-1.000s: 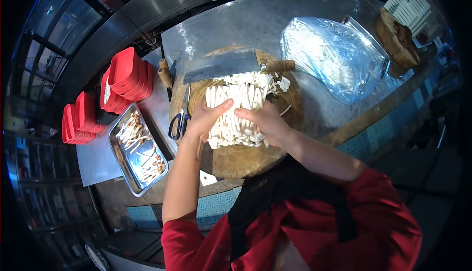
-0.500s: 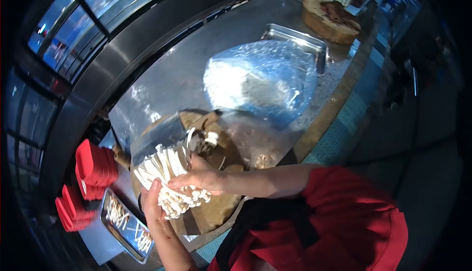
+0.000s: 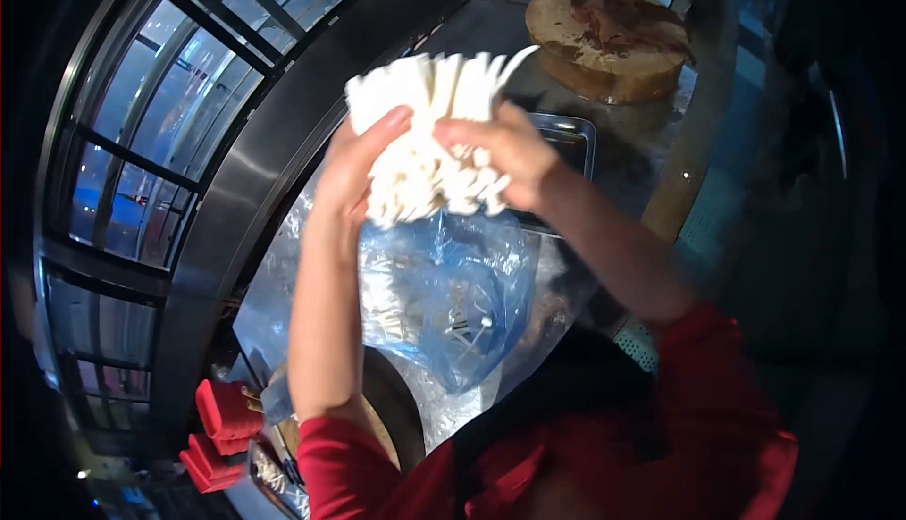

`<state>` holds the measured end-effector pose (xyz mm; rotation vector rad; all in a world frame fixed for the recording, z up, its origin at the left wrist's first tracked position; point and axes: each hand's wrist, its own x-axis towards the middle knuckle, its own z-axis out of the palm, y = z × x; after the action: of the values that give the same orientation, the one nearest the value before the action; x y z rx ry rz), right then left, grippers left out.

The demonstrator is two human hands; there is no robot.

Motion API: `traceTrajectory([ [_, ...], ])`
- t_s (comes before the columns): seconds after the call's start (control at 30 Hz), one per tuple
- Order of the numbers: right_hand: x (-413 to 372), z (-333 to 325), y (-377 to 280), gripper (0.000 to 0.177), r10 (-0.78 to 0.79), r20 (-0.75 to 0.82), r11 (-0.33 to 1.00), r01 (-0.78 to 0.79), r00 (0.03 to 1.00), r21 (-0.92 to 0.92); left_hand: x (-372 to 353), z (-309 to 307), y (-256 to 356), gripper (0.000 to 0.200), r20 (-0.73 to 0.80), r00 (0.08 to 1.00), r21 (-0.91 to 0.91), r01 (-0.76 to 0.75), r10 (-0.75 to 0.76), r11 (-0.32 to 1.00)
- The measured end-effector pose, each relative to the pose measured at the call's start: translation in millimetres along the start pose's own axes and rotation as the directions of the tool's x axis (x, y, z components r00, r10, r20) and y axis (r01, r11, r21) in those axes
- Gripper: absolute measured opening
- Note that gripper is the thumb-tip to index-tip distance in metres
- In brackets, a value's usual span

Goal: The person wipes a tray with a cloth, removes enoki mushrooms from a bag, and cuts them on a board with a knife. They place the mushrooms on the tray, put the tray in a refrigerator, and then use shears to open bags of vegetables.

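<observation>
Over the blue bag (image 3: 472, 303), left fingers (image 3: 389, 124) and right fingers (image 3: 467, 133) snug around white mushrooms (image 3: 425, 176).

Mushrooms: a thick white bunch (image 3: 425, 166), and it's packed tight, squeezed between left hand (image 3: 347, 166) and right hand (image 3: 517, 154)!
Stems: long, slim, side by side, pointing away from the person.
Stray: one stem curving out at the far right corner!
Caps: small, knobbly, blurred, on the near side.
Spot: over the bag (image 3: 439, 279); contact can't be told.
</observation>
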<state>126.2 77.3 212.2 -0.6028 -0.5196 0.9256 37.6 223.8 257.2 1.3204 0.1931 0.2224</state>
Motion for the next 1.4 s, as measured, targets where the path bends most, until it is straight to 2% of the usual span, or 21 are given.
traceTrajectory([
  [0.13, 30, -94, -10, 0.031, -0.113, -0.096, 0.992, 0.108, 0.989, -0.059, 99, 6, -59, 0.044, 0.018, 0.979, -0.069, 0.205, -0.205, 0.976],
  [0.2, 37, -129, 9, 0.032, -0.001, -0.246, 0.995, -0.024, 0.969, -0.097, 120, -8, -96, 0.055, 0.001, 0.954, -0.043, 0.299, -0.299, 0.953],
  [0.27, 40, -157, 34, 0.034, 0.131, -0.281, 0.991, -0.117, 0.951, 0.066, 131, -26, -126, 0.058, -0.007, 0.921, -0.05, 0.39, -0.391, 0.919],
  [0.37, 47, -184, 76, 0.036, 0.144, -0.451, 0.987, -0.093, 0.881, 0.134, 145, -55, -154, 0.059, -0.063, 0.848, 0.031, 0.529, -0.527, 0.848],
  [0.43, 50, -192, 93, 0.038, 0.109, -0.628, 0.993, -0.105, 0.77, 0.044, 156, -71, -171, 0.057, -0.131, 0.818, 0.059, 0.57, -0.56, 0.82],
  [0.47, 47, -188, 83, 0.038, 0.133, -0.579, 0.989, -0.143, 0.804, 0.029, 160, -80, -182, 0.055, -0.118, 0.871, 0.162, 0.491, -0.477, 0.856],
  [0.57, 37, -195, 74, 0.039, 0.32, -0.731, 0.898, -0.439, 0.603, 0.031, 170, -98, -200, 0.052, -0.125, 0.902, 0.245, 0.431, -0.413, 0.868],
  [0.63, 22, -221, 92, 0.041, 0.271, -0.738, 0.911, -0.413, 0.618, -0.011, 172, -103, -201, 0.053, -0.181, 0.877, 0.197, 0.476, -0.445, 0.857],
  [0.67, 15, -232, 97, 0.043, 0.209, -0.732, 0.928, -0.367, 0.648, -0.06, 173, -103, -199, 0.053, -0.18, 0.875, 0.181, 0.479, -0.45, 0.859],
  [0.77, 5, -208, 48, 0.044, 0.352, -0.715, 0.856, -0.517, 0.603, -0.015, 168, -108, -204, 0.063, -0.182, 0.901, 0.485, 0.431, -0.394, 0.761],
  [0.87, -9, -207, 39, 0.041, 0.394, -0.697, 0.788, -0.61, 0.599, -0.08, 166, -106, -205, 0.058, -0.299, 0.874, 0.479, 0.484, -0.382, 0.733],
  [0.93, -22, -218, 47, 0.038, 0.208, -0.639, 0.688, -0.575, 0.741, -0.443, 165, -109, -204, 0.055, -0.31, 0.86, 0.419, 0.507, -0.406, 0.754],
  [0.97, -22, -213, 40, 0.038, 0.206, -0.64, 0.684, -0.577, 0.74, -0.447, 163, -110, -203, 0.053, -0.321, 0.842, 0.361, 0.532, -0.433, 0.766],
  [1.03, -18, -202, 21, 0.038, 0.115, -0.642, 0.116, -0.652, 0.758, -0.75, 159, -97, -204, 0.048, -0.291, 0.865, 0.334, 0.493, -0.41, 0.804],
  [1.07, -16, -203, 21, 0.038, 0.118, -0.638, 0.112, -0.649, 0.761, -0.753, 156, -93, -205, 0.042, -0.264, 0.883, 0.309, 0.459, -0.388, 0.833],
  [1.13, -10, -207, 23, 0.036, -0.088, -0.291, -0.151, -0.302, 0.953, -0.941, 154, -102, -227, 0.045, -0.218, 0.898, 0.336, 0.438, -0.383, 0.834],
  [1.2, 17, -195, 33, 0.033, -0.187, 0.033, -0.138, 0.007, 0.982, -0.99, 155, -106, -243, 0.047, -0.235, 0.927, 0.494, 0.374, -0.293, 0.785],
  [1.23, 33, -197, 45, 0.033, -0.244, 0.258, -0.193, 0.214, 0.935, -0.958, 152, -100, -237, 0.049, -0.172, 0.924, 0.391, 0.383, -0.343, 0.837],
  [1.3, 55, -196, 71, 0.036, -0.033, 0.34, -0.285, 0.317, 0.94, -0.905, 152, -99, -230, 0.051, -0.135, 0.917, 0.342, 0.399, -0.375, 0.851],
  [1.33, 59, -198, 82, 0.034, 0.11, 0.202, -0.261, 0.224, 0.973, -0.939, 152, -99, -226, 0.053, -0.098, 0.907, 0.292, 0.419, -0.409, 0.86],
  [1.4, 59, -206, 87, 0.035, 0.117, 0.203, -0.265, 0.227, 0.972, -0.937, 156, -99, -215, 0.049, -0.072, 0.935, 0.273, 0.355, -0.349, 0.894],
])
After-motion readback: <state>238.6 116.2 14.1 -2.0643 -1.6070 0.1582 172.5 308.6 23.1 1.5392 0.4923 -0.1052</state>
